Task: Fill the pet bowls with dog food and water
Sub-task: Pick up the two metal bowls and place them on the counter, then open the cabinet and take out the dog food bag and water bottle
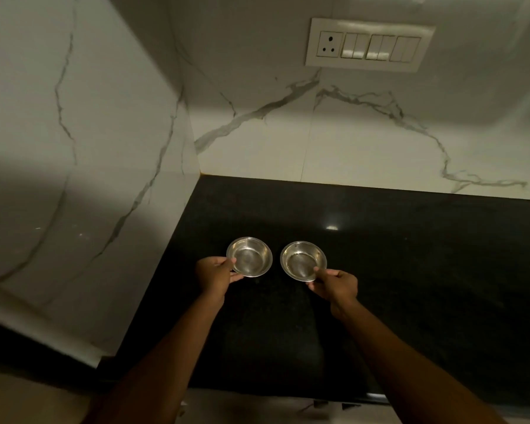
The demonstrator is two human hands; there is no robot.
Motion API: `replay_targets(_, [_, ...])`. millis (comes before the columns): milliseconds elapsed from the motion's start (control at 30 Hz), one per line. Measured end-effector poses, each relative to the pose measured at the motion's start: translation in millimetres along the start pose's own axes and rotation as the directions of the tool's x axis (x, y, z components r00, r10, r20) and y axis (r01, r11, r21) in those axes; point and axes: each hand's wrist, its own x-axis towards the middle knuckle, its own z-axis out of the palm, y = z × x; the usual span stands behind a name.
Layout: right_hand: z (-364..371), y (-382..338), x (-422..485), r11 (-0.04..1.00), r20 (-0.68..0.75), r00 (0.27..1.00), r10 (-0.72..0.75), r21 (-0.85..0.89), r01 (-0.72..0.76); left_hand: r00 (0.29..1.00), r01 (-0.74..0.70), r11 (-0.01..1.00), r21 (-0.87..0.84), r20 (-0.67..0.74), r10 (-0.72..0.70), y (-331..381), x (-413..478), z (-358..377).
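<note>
Head view: my left grip (pixel 215 274) pinches the left bowl (pixel 249 256) by its rim, my right grip (pixel 335 284) pinches the right bowl (pixel 303 261); both empty, side by side over the black bench (pixel 426 255).

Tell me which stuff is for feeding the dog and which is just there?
For the job: left bowl, held by the left hand; right bowl, held by the right hand. Both bowls look empty.

Just there: black counter, switch panel, marble wall.

Black stone counter (pixel 410 270), white veined marble walls (pixel 364 142), switch panel (pixel 369 44).
</note>
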Motion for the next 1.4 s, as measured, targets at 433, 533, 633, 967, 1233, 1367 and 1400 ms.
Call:
replay_targets(433, [-6,3,-4,0.999,-0.018,1.0,-0.009,-0.04,0.009,0.994,-0.015,0.982,0.187,-0.105,0.035,-7,-1,-12])
replay_targets(533, [-10,-1,-11,0.992,0.041,0.997,-0.069,-0.102,0.072,0.971,-0.166,0.949,0.267,-0.126,0.205,-6,-6,-20])
replay_targets(633, [-17,-17,-15,0.943,0.131,0.966,-0.222,-0.224,0.247,0.926,-0.332,0.906,0.261,-0.095,0.367,2,-13,-18])
replay_targets(967, [-52,-129,-39,0.7,0.31,0.737,-0.601,-0.241,0.672,0.734,-0.679,0.71,0.187,0.17,0.657,82,-67,40])
replay_targets(1233, [-106,-259,-103,0.543,0.305,0.515,-0.801,0.008,0.84,0.583,-0.801,0.599,-0.026,0.194,0.789,200,-160,146])
replay_targets(1367, [-135,-326,-131,0.552,0.275,0.496,-0.824,0.195,0.81,0.576,-0.764,0.589,-0.262,0.134,0.806,259,-214,197])
replay_targets(1400, [-139,-340,-139,0.551,0.27,0.49,-0.829,0.246,0.797,0.576,-0.754,0.574,-0.318,0.1,0.812,272,-224,205])
